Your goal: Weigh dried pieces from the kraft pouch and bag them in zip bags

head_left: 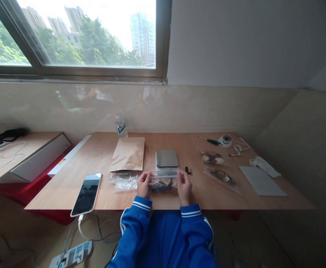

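My left hand [144, 185] and my right hand [184, 187] each grip one end of a clear zip bag [163, 182] with dark pieces inside, held at the near edge of the wooden table [196, 193]. Just behind the bag sits a small silver scale [166, 158]. A tiny black item [187, 170] lies right of the scale. To the left lie empty clear bags [123, 180] and a brown paper pouch [128, 153].
A phone [86, 193] lies at the table's left front, cabled to a power strip [71, 255] on the floor. Two filled clear bags [211, 157] [221, 176], a screwdriver [209, 140], a tape roll [226, 140], a white sheet [261, 181] and a bottle [121, 127] also sit on the table.
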`<state>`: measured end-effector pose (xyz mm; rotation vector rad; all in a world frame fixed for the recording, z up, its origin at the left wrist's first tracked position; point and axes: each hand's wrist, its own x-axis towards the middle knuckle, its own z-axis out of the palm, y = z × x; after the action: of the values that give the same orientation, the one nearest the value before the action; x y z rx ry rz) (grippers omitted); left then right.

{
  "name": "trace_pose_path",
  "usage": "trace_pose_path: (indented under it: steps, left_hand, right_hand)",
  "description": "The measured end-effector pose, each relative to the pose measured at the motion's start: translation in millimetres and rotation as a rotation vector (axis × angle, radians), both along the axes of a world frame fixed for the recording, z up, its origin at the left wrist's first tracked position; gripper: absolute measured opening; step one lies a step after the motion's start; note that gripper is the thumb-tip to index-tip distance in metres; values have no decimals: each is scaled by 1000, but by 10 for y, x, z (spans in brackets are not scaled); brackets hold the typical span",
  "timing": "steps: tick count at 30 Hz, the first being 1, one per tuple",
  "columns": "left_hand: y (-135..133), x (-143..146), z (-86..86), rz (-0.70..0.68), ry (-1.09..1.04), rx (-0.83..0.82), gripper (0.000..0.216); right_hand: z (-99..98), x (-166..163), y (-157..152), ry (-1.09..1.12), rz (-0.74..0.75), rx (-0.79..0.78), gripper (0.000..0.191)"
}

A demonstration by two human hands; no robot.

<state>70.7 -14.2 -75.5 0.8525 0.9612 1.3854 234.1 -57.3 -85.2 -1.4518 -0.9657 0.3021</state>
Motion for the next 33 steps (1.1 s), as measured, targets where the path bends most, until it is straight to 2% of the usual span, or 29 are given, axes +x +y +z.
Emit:
trace_pose_path:
  steps: [5, 17, 23, 33]
  left_hand:
    - [3, 3, 23, 38, -23, -7, 35]
    - [-1, -50, -72, 14, -14, -19, 32]
    - [-13, -31, -29, 7, 17, -30, 34]
    - [47, -16, -43, 71, 132, 22, 40]
  right_hand:
    - [60, -18, -33, -68, -52, -49, 34]
    - [20, 0, -35, 84, 55, -49, 38]
    - [53, -6, -43, 74, -80, -37, 37]
    - [70, -4, -37, 85, -85, -20, 35]
